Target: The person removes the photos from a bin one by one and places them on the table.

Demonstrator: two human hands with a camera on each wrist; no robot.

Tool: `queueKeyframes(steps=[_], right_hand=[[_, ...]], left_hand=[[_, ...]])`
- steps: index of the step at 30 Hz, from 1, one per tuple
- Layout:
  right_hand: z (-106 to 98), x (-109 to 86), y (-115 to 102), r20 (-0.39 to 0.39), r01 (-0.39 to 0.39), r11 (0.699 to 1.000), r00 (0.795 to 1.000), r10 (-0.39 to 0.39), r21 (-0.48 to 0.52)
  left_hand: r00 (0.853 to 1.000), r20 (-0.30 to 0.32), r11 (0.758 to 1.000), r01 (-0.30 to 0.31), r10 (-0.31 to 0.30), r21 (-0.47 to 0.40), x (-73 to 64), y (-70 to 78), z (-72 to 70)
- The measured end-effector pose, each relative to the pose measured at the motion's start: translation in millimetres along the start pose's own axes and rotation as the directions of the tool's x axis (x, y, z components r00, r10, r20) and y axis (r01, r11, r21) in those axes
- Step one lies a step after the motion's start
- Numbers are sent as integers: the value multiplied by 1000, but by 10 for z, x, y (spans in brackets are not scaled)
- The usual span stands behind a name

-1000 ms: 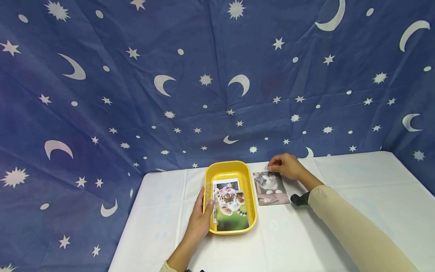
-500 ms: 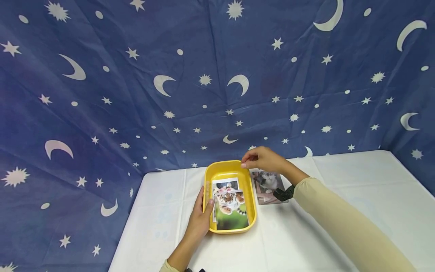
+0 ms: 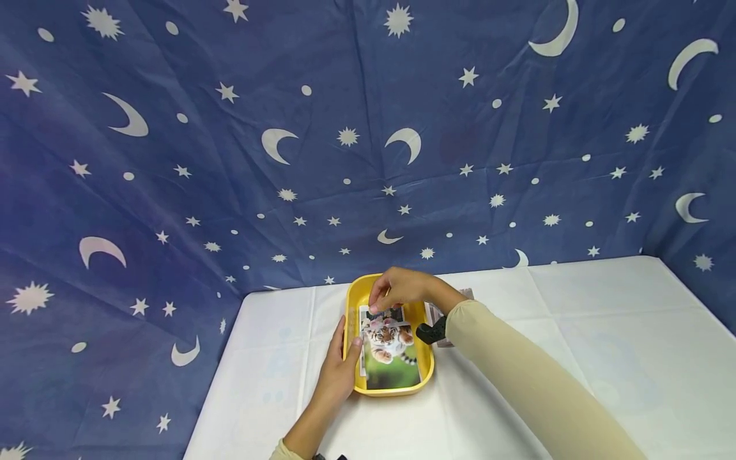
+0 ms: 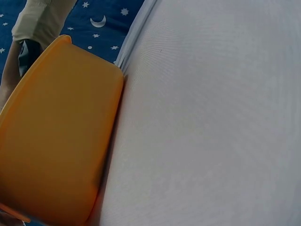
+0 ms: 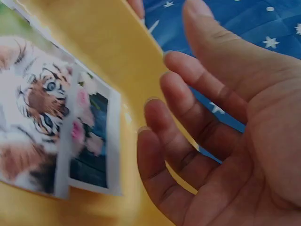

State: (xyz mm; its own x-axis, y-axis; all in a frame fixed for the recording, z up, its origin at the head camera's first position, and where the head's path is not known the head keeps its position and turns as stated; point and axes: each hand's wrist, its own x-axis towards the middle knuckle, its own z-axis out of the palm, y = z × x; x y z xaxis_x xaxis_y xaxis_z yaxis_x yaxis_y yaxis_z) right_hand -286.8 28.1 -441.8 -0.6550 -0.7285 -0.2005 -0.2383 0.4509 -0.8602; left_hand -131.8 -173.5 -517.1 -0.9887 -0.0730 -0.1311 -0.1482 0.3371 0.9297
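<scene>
A yellow plastic tray [image 3: 427,367] sits on the table, and its orange-looking outer wall [image 4: 61,132] fills the left of the left wrist view. My left hand [image 3: 336,377] grips its left side, thumb over the rim and fingers outside. Inside lies a tiger photo [image 3: 391,370], overlapping a photo of pink flowers [image 5: 93,136]. Above the far end of these photos is my right hand [image 3: 402,287]; its fingers are loosely bent and hold nothing in the right wrist view. Right of the tray, a cat photo [image 3: 445,344] is mostly hidden under my right forearm.
A white cloth [image 3: 575,313] covers the table. Behind and to the left hangs a dark blue curtain [image 3: 322,223] with stars and moons, close to the table's back edge. A black band [image 3: 431,331] is on my right wrist.
My right hand has moved left from the cat photo, across the tray's right rim, to above the photos inside. The left hand and tray have stayed put.
</scene>
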Motion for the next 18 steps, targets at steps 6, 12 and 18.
queueKeyframes(steps=[6, 12, 18], right_hand=[[176, 105, 46, 23, -81, 997, 996, 80, 9], [293, 145, 60, 27, -130, 987, 991, 133, -91], [365, 116, 75, 29, -223, 966, 973, 228, -130]], left_hand=[[1000, 7, 1000, -7, 7, 9, -1, 1, -12], [1000, 7, 1000, -10, 9, 15, 7, -11, -10], [999, 3, 999, -37, 37, 3, 6, -16, -9]])
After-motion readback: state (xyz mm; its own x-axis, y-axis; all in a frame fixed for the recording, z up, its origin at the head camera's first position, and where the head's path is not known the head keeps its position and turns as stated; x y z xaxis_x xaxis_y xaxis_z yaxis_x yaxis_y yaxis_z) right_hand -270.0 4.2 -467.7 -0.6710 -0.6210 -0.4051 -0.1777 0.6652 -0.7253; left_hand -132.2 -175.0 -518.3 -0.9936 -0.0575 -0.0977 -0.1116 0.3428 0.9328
